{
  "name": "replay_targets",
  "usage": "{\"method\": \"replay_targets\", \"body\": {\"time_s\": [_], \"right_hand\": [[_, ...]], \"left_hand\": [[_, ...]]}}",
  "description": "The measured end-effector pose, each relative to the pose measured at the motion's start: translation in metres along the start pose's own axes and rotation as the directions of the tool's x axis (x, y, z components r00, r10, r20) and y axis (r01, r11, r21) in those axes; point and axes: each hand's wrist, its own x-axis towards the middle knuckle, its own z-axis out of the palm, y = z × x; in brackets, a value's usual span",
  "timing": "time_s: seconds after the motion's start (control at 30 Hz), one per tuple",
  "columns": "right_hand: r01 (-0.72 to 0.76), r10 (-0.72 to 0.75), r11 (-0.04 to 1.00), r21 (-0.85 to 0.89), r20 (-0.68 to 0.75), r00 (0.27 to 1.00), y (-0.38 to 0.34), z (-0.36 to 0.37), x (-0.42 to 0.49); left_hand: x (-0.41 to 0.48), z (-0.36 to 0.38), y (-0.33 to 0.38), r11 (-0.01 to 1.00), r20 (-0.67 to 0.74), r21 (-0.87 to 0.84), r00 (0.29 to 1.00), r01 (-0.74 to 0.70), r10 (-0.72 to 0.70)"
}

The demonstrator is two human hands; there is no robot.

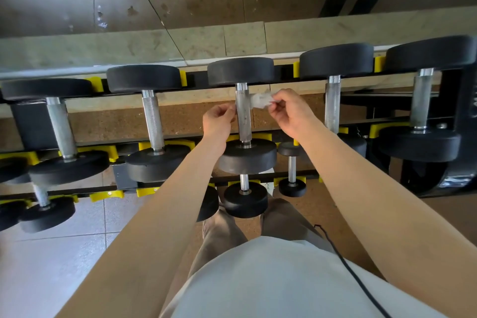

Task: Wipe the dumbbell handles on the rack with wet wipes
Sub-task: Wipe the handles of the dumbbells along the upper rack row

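the limp, light wet wipe (259, 101) loops behind the stiff, knurled middle dumbbell handle (243, 119) in the far row, best worked by its ends, pinched by the right hand (289, 111) and seemingly the left hand (219, 120).

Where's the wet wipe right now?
Head view, centre: the wet wipe sits against the right side of the middle top-row dumbbell's handle, near its far end, pinched by the right hand.

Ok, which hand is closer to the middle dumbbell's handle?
Left. The left hand is beside the handle, on its left; the right hand is farther off right, pinching the wet wipe.
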Motion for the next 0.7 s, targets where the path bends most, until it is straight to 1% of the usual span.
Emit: {"method": "replay_targets", "body": {"time_s": [0.1, 0.2, 0.27, 0.33, 0.4, 0.47, 0.53, 0.63, 0.7], "right_hand": [[-0.008, 0.007, 0.992, -0.123, -0.012, 1.000, 0.005, -0.007, 0.000], [-0.030, 0.041, 0.956, -0.291, 0.035, 0.999, 0.020, 0.002, -0.002], [-0.024, 0.048, 0.942, -0.334, 0.063, 0.997, 0.026, 0.008, -0.005], [-0.016, 0.036, 0.938, -0.348, 0.052, 0.998, 0.025, 0.004, -0.008], [-0.017, 0.020, 0.934, -0.356, 0.004, 1.000, 0.018, -0.012, -0.010], [-0.016, -0.004, 0.911, -0.412, -0.046, 0.999, 0.010, -0.029, -0.011], [-0.006, -0.025, 0.842, -0.539, -0.050, 0.998, 0.011, -0.037, -0.011], [0.028, -0.014, 0.668, -0.744, 0.025, 1.000, 0.024, -0.025, -0.012], [0.064, 0.002, 0.548, -0.834, 0.079, 0.997, 0.031, -0.014, -0.013]], "left_hand": [[0.000, -0.010, -0.001, 0.998, -0.011, 0.061, 1.000, -0.014, 0.015], [0.002, -0.031, -0.007, 0.999, -0.050, 0.036, 0.999, 0.008, -0.006], [0.003, -0.037, -0.009, 1.000, -0.059, 0.017, 0.998, 0.015, -0.014], [0.002, -0.033, -0.009, 0.999, -0.057, 0.052, 0.998, 0.005, -0.002], [0.000, -0.023, -0.006, 0.990, 0.016, 0.139, 0.999, -0.030, 0.028], [0.000, -0.019, -0.008, 0.967, 0.119, 0.239, 0.991, -0.085, 0.057], [0.000, -0.024, -0.010, 0.927, 0.179, 0.344, 0.980, -0.150, 0.092], [0.002, -0.045, -0.012, 0.854, 0.204, 0.466, 0.967, -0.232, 0.152], [0.005, -0.061, -0.012, 0.813, 0.213, 0.520, 0.961, -0.263, 0.174]]}}
